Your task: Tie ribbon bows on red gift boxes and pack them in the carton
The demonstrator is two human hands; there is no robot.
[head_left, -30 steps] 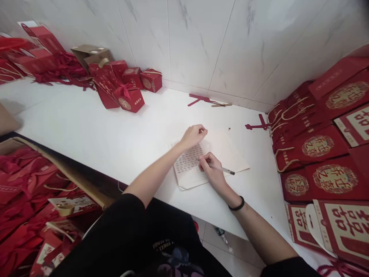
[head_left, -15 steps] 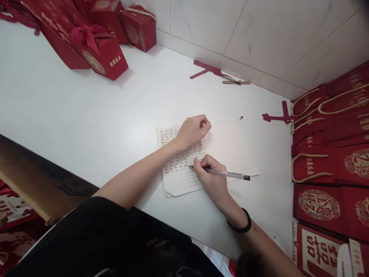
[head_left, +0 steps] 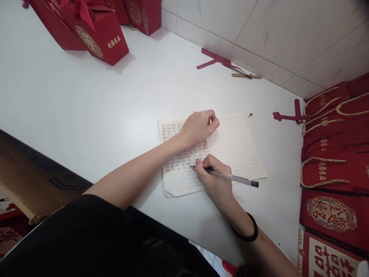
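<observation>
A lined sheet of paper lies on the white table, its left part filled with rows of small handwritten characters. My right hand grips a clear-barrelled pen with a black end cap. The pen's tip touches or nearly touches the paper by the lowest written rows. Across the top of the sheet rests my left hand, its fingers curled in and nothing visible in them. It covers part of the writing. A black band circles my right wrist.
Red gift boxes stand at the upper left. Red paper bags with rope handles line the right side. Near the tiled wall lie red tags and a gold strip. A cardboard box is below the table edge.
The view has shifted slightly, so boxes sit higher and bags further right. Both hands keep nearly the same place on the paper; the pen remains in my right hand.
</observation>
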